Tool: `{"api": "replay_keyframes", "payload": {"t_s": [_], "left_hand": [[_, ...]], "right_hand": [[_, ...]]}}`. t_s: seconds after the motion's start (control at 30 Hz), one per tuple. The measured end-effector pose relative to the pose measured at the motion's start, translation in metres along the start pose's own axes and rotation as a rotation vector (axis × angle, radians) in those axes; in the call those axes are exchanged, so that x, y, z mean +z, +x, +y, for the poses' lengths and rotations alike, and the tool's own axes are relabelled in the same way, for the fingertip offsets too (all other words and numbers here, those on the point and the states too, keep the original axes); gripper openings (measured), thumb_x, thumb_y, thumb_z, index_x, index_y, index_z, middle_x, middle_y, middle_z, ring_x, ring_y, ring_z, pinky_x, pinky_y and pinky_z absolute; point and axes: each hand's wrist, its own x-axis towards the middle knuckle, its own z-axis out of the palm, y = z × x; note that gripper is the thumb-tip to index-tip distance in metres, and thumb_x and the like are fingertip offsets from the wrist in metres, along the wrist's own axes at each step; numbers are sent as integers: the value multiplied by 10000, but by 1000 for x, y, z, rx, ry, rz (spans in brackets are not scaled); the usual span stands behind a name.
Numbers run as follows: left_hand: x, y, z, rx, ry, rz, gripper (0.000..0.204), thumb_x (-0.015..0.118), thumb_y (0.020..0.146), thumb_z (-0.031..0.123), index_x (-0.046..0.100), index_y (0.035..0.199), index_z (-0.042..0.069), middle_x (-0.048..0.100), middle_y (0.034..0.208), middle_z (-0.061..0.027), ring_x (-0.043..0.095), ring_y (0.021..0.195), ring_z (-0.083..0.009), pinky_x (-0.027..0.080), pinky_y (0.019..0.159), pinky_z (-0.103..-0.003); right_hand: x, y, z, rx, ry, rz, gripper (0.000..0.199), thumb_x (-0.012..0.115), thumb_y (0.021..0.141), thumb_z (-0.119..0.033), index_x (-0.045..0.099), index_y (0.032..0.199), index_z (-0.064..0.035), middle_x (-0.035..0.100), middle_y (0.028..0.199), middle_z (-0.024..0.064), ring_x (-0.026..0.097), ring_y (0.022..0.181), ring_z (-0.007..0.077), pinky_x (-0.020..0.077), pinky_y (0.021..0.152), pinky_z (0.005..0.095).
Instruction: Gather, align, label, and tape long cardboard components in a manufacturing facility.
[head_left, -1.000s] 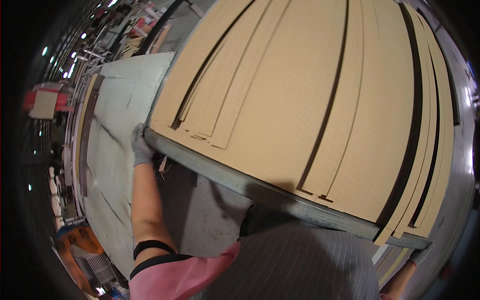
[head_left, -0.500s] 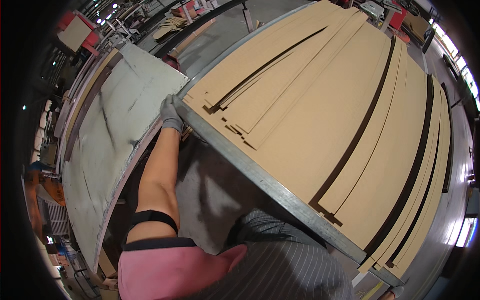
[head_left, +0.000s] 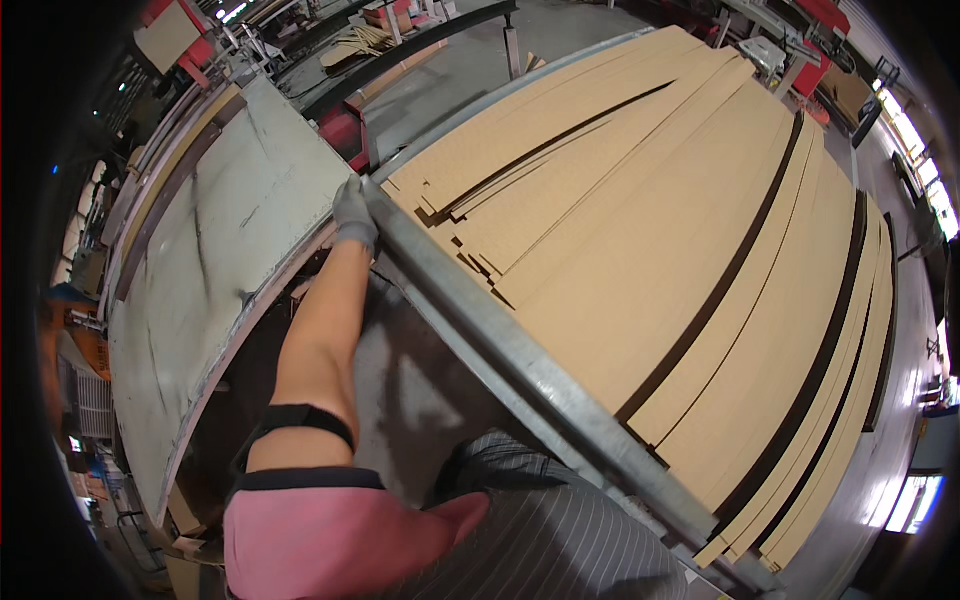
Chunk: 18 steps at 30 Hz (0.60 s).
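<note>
- Tan boards [head_left: 640, 300] lie flat across the tabletop [head_left: 497, 98], covering most of it, with long dark gaps running between the strips from the near edge toward the far one.
- Small stepped dark notches show in the boards by the near-left corner; at the near-right corner, some strip ends jut out over the edge.
- Grey metal rail [head_left: 490, 325] runs along the tabletop's near edge, slanting down from the near-left corner.
- Left hand [head_left: 354, 213], in a grey glove, touches the rail's end at that corner; whether its fingers are wrapped round the metal I can't tell.
- Right hand: how its fingers stand, I can't tell from here.
- Whitish panel [head_left: 230, 210], scuffed with dark streaks, lies just beside the near-left corner, next to the glove.
- Pink sleeve [head_left: 310, 535] with a dark cuff covers the upper left arm, and a black band [head_left: 305, 425] circles the arm past it.
</note>
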Motion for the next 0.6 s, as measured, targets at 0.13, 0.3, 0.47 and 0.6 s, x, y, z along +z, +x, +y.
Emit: {"api": "replay_keyframes", "payload": {"t_s": [0.13,0.3,0.47,0.6], "left_hand": [[-21,27,-17,-388,-630,-218,397,523,908,334,598,1080,-16,608,1049,-119,568,946,-216,445,852,-308],[7,31,-28,29,113,75,382,495,924,317,568,1121,-3,604,1039,-125,579,952,-223,466,852,-327],[22,27,-14,-191,-342,-101,394,483,925,333,593,1079,-13,609,1046,-120,564,953,-226,427,871,-337],[44,44,-24,-410,-510,-208,419,490,913,385,587,1104,25,607,1055,-118,574,934,-223,449,848,-357]], "right_hand": [[-2,4,4,5,-5,15,402,355,920,-209,567,1125,63,592,1135,181,594,984,301,492,861,390],[-9,16,0,3,-17,8,399,355,910,-198,586,1096,70,603,1114,190,603,965,308,503,841,394],[-24,37,18,26,-21,-4,398,356,901,-186,605,1068,76,614,1094,199,613,947,316,514,820,398],[-101,80,10,-45,-40,-10,399,357,893,-177,620,1045,81,623,1078,207,620,932,322,523,803,402]]}}
